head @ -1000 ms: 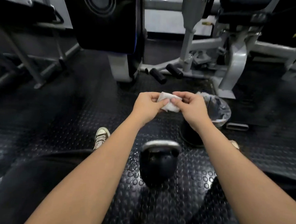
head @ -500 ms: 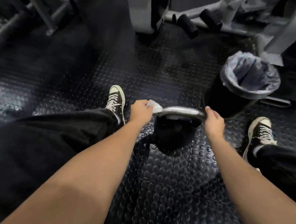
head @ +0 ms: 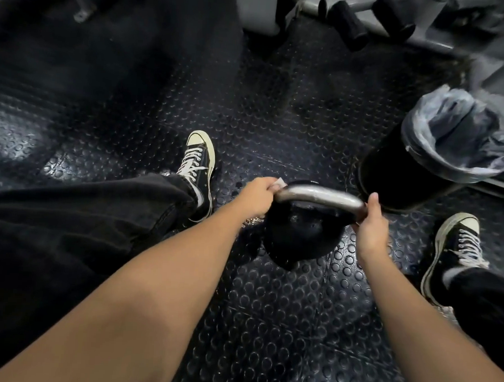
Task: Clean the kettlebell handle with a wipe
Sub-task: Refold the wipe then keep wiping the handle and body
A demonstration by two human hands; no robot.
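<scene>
Kettlebell (head: 298,231) sits on the studded rubber floor (head: 267,323) between the person's two hands, its silver handle (head: 317,195) spanning from one hand to the other. In the head view, the left hand (head: 257,197) is curled around the handle's left end with a white wipe (head: 279,183) pinched against the metal (only a small corner of it shows past the fingers). The right hand (head: 370,223) grips the handle's right end, thumb up. Just beyond the right hand stands a black bin (head: 421,170) with a plastic liner. Black sneakers flank the hands: one (head: 198,164) beyond the left, one (head: 452,251) beside the right.
</scene>
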